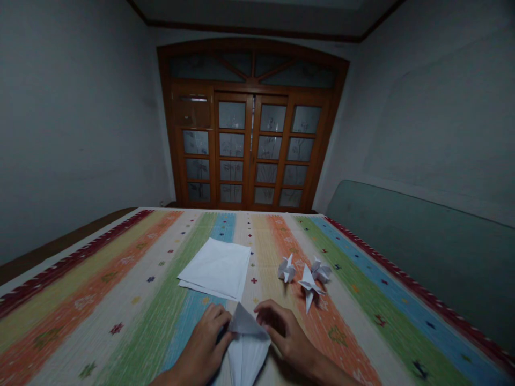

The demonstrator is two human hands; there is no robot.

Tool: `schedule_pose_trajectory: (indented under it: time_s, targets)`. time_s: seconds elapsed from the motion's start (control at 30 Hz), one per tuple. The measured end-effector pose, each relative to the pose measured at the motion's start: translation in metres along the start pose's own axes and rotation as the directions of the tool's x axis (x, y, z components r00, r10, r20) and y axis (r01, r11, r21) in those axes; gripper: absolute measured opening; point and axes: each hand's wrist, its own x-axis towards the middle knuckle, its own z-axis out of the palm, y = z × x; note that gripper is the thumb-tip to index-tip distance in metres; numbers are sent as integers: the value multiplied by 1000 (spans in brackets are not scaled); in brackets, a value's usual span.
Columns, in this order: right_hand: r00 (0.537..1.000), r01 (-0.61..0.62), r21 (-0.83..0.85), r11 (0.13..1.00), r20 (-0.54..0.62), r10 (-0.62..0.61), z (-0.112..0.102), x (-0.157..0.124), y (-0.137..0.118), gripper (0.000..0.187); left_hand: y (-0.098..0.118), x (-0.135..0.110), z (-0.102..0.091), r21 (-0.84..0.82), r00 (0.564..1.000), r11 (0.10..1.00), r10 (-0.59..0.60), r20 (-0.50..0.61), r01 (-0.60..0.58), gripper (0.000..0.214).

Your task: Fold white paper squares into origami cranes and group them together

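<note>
A partly folded sheet of white origami paper (pixel 248 351) lies at the near edge of the view, its pointed top flap (pixel 243 320) standing out greyer than the pleated lower part. My left hand (pixel 207 340) pinches its left edge between thumb and bent fingers. On the other side, my right hand (pixel 287 335) curls round the right corner, fingertips against the paper and a gap showing inside the curl. Beyond both hands rests a stack of white square sheets (pixel 217 268). Right of it sit folded paper cranes (pixel 309 284), three in a loose group.
A striped, patterned tablecloth (pixel 137 300) covers the table. Along the right side runs a pale green bench back or panel (pixel 422 246). Wooden doors with glass panes (pixel 251 145) stand past the far edge, between plain walls.
</note>
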Motion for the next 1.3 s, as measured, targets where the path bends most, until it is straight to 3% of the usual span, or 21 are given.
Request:
schedule_pose_trajectory:
  time_s: [0.33,0.8,0.93,1.1,1.17,1.3]
  targets:
    - [977,-108,183,977,199,71,-11,-4,6,57,7,0,-4,11,999,1000,-21,41,20,17]
    - [992,-72,-93,993,100,82,3,0,-5,19,10,-3,-3,74,999,997,-3,37,0,15]
    - [988,-78,4,997,134,77,-1,0,-5,26,9,-2,-2,51,999,999,-20,39,18,13]
    - [963,-164,178,970,241,118,-11,2,-3,57,5,-2,0,40,999,999,-34,29,33,12]
    - [956,-195,154,969,251,153,-11,3,-1,54,4,-2,1,45,999,998,-36,30,35,12]
    - [964,-231,75,970,155,218,-4,4,6,28,6,-1,0,47,999,999,-28,37,26,11]
